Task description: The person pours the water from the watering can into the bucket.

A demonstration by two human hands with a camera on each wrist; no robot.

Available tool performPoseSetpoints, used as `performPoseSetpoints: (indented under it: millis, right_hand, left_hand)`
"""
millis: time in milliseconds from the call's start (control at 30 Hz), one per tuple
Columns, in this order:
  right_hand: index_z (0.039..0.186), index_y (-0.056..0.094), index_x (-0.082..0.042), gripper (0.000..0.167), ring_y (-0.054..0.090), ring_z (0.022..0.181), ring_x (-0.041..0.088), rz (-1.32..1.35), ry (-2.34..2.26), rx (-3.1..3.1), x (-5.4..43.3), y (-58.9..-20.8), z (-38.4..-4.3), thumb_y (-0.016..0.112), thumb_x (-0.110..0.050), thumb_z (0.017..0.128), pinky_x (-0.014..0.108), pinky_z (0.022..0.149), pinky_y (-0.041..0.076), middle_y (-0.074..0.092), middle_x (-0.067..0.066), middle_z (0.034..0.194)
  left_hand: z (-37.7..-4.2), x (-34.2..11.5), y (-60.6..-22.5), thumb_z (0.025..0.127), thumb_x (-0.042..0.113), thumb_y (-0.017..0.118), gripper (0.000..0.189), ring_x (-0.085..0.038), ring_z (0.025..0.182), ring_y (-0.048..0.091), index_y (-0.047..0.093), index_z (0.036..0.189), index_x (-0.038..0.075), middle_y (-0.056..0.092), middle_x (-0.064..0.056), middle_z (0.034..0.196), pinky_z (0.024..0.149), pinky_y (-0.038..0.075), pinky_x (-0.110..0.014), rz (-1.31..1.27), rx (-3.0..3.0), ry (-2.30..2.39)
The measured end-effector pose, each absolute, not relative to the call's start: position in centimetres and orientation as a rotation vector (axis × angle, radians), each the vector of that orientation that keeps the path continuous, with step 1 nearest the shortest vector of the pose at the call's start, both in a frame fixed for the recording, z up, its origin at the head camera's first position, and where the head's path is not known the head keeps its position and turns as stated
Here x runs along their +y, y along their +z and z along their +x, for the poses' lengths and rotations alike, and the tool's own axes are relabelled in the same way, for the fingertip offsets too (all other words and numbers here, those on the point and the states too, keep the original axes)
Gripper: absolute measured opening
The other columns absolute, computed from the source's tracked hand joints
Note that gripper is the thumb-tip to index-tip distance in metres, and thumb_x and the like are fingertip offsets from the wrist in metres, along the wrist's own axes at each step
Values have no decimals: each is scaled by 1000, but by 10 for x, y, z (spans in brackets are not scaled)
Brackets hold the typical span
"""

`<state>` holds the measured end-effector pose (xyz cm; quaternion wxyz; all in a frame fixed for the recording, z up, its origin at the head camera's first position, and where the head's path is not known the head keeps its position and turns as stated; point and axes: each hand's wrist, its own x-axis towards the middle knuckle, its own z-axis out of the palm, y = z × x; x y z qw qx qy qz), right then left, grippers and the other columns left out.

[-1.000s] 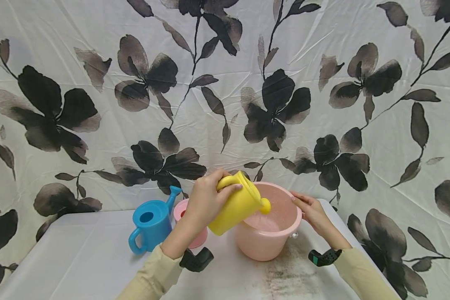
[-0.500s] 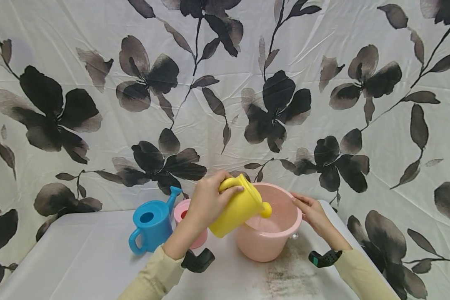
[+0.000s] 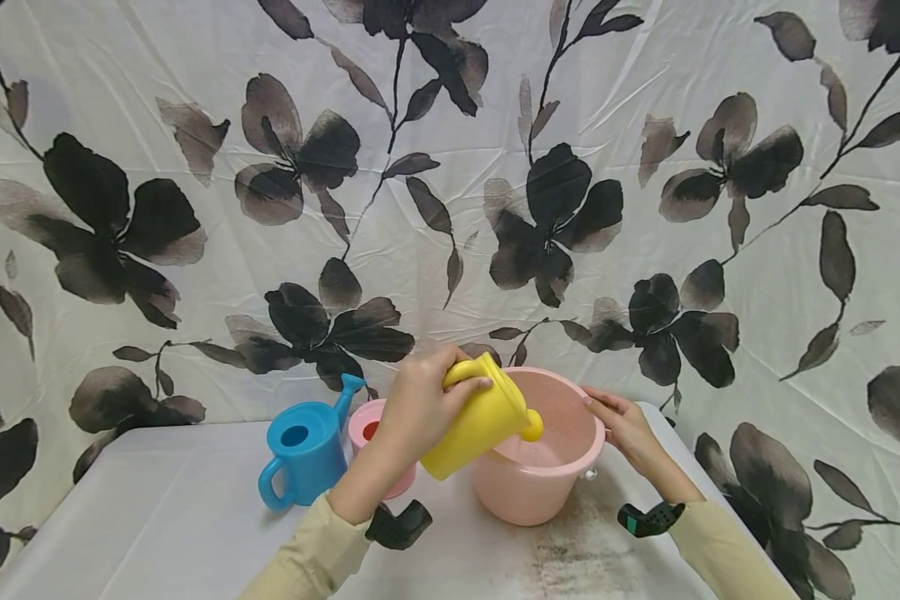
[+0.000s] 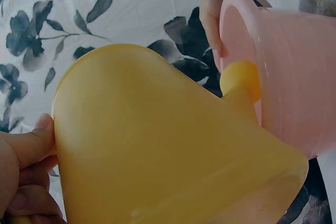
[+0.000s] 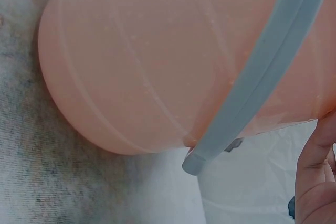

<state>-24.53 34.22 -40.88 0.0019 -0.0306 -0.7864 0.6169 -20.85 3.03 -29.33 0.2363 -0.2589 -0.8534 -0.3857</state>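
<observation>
My left hand (image 3: pixel 418 408) grips the handle of a yellow watering can (image 3: pixel 472 421), its thumb lying over the top of the handle. The can is tipped to the right, and its round spout head (image 3: pixel 532 426) is over the mouth of a pink bucket (image 3: pixel 528 496). In the left wrist view that spout head (image 4: pixel 240 81) overlaps the bucket's opening. On the bucket's right side my right hand (image 3: pixel 630 429) holds the rim. Seen from the right wrist, curled fingers (image 5: pixel 317 166) meet the bucket near its rim, and the pale bail handle (image 5: pixel 257 77) hangs across its wall.
A blue watering can (image 3: pixel 305 454) stands upright at the left. Beside it a pink watering can (image 3: pixel 365 417) is partly hidden by my left forearm. Dark smudges (image 3: pixel 581 554) mark the white table (image 3: pixel 157 517) before the bucket. A floral cloth (image 3: pixel 450 167) hangs behind.
The yellow watering can and my left hand have shifted slightly right and down. My right hand and the bucket stay in nearly the same place.
</observation>
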Motion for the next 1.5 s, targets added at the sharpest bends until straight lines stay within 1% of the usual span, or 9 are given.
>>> performPoseSetpoints:
  millis: [167,367,533,767,1033,1300,1500]
  right_hand:
    - [146,36,-1,61,58,112,6,-115,1933,-2472,343,-409,-245,51,-37,99,25,88,53,38,23,149]
    - [146,35,1,61,58,113,8,-113,1941,-2471,342,-407,-244,50,-37,100,24,88,53,38,24,149]
    - [146,35,1,61,58,110,4,-99,1954,-2467,341,-405,-243,50,-36,100,24,88,53,38,24,149]
    - [146,33,2,61,57,106,-2,-69,1976,-2459,344,-406,-244,49,-35,100,21,87,52,37,25,149]
    - [146,34,2,61,57,106,-3,-62,1984,-2460,344,-406,-244,49,-36,100,21,88,52,37,24,149]
    - [145,34,3,61,58,105,-2,-64,1990,-2451,344,-407,-245,49,-35,100,22,87,52,37,26,148]
    - [145,34,3,60,58,102,-4,-68,1995,-2440,344,-407,-245,50,-34,100,21,86,52,37,26,148]
  left_hand:
    - [-206,32,-294,81,27,77,23,-12,67,52,64,91,10,61,-1,75,59,47,-21,-724,-2333,-1043]
    - [-205,33,-294,81,27,77,23,-12,64,53,64,91,10,62,-1,75,58,46,-20,-716,-2343,-1032]
    - [-206,33,-292,82,27,76,23,-13,65,53,65,92,10,63,-2,75,59,47,-21,-715,-2353,-1028]
    - [-207,32,-289,83,27,75,22,-14,66,53,67,93,9,64,-2,77,60,47,-23,-699,-2378,-1039]
    - [-209,32,-287,83,28,74,23,-15,67,52,66,95,10,64,-3,76,60,47,-25,-673,-2408,-1025]
    - [-210,32,-288,83,29,75,22,-15,67,52,66,93,11,64,-2,75,59,46,-24,-677,-2399,-1020]
    - [-211,34,-287,83,30,74,22,-15,65,51,66,91,12,62,-1,73,58,45,-24,-690,-2401,-1001]
